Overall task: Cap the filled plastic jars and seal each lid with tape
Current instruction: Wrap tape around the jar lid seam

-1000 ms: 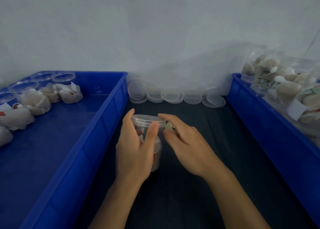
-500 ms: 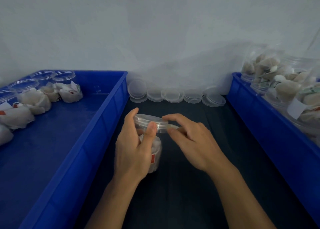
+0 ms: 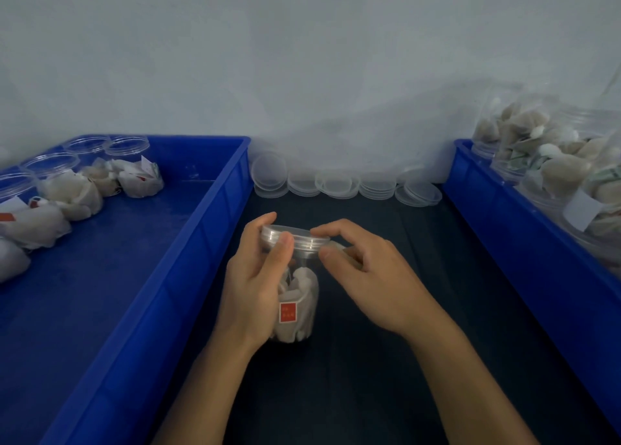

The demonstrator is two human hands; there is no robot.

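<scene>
tabletop (image 3: 386,360) is dark and runs between two blue bins: the left bin (image 3: 215,229) holds open jars and white pouches, the right bin (image 3: 504,243) holds filled jars, likely so the uncapped and the done stay apart. spare lids (image 3: 339,184) line the wall within reach. jar (image 3: 297,296) stands in the middle, holding pouches. left hand (image 3: 255,290) wraps its neck, fingers curled round it to steady it. right hand (image 3: 366,276) pinches the rim of the lid (image 3: 295,236), fingers narrow, probably to twist or press it home. against half a second ago the lid sits flatter on the mouth and the right hand has closed in on it.
</scene>
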